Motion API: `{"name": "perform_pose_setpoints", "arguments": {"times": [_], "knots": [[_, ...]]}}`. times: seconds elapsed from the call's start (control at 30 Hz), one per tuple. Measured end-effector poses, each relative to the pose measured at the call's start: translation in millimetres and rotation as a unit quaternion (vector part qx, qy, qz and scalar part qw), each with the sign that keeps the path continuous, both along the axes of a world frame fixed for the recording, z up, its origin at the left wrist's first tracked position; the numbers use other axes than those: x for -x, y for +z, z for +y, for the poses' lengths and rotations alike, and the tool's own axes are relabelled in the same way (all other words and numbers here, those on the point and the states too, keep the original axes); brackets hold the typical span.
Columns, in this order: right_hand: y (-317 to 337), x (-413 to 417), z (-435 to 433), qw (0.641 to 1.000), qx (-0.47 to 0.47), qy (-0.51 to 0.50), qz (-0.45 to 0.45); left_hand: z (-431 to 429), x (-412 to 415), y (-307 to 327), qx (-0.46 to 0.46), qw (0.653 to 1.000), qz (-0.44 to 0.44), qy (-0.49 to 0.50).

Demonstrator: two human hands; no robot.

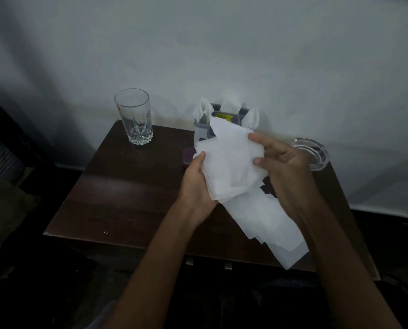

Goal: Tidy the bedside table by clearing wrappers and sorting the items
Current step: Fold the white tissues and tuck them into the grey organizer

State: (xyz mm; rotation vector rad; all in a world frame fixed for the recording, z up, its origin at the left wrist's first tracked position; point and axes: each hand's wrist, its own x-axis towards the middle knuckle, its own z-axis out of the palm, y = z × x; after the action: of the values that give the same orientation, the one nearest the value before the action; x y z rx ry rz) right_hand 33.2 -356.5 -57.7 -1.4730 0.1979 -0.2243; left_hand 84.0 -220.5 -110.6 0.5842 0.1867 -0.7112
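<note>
A stack of white tissue sheets is held above the dark wooden bedside table. My left hand grips its left edge from below. My right hand pinches its right edge with thumb and fingers. More white sheets trail down from the stack toward the table's front edge. Behind the tissues stands a grey holder with white tissue pieces and a yellow-labelled item in it. A small purple object lies partly hidden beside my left hand.
An empty cut-glass tumbler stands at the table's back left. A clear glass ashtray sits at the back right. The white wall rises right behind the table. Dark furniture is on the left.
</note>
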Motion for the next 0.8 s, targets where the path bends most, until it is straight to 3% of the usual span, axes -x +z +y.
{"name": "perform_pose_setpoints", "arguments": {"times": [0.07, 0.2, 0.33, 0.47, 0.53, 0.63, 0.8], "knots": [[-7.9, -1.0, 2.8, 0.994, 0.100, -0.031, 0.023, -0.5, 0.7, 2.0, -0.014, 1.000, -0.006, 0.003], [-14.3, -3.6, 2.6, 0.980, 0.194, -0.035, 0.022, -1.5, 2.7, 6.0, -0.026, 0.999, -0.026, 0.009], [-15.1, -3.0, 1.7, 0.976, 0.217, -0.024, 0.017, -0.5, 4.7, 6.6, -0.042, 0.999, -0.031, -0.002], [-16.0, -3.9, 0.5, 0.967, 0.253, -0.007, 0.028, -1.4, 5.0, 1.5, -0.122, 0.991, -0.049, 0.001], [-15.1, -4.2, -1.9, 0.958, 0.281, -0.049, 0.017, -1.8, 5.8, 1.7, -0.144, 0.988, -0.058, 0.010], [-12.3, -5.1, -8.7, 0.963, 0.218, -0.147, 0.050, -0.5, 6.7, 4.7, -0.151, 0.986, -0.065, 0.007], [-11.4, -4.4, -5.9, 0.980, 0.053, -0.056, 0.182, 0.0, 10.5, 8.9, -0.193, 0.975, -0.108, -0.030]]}}
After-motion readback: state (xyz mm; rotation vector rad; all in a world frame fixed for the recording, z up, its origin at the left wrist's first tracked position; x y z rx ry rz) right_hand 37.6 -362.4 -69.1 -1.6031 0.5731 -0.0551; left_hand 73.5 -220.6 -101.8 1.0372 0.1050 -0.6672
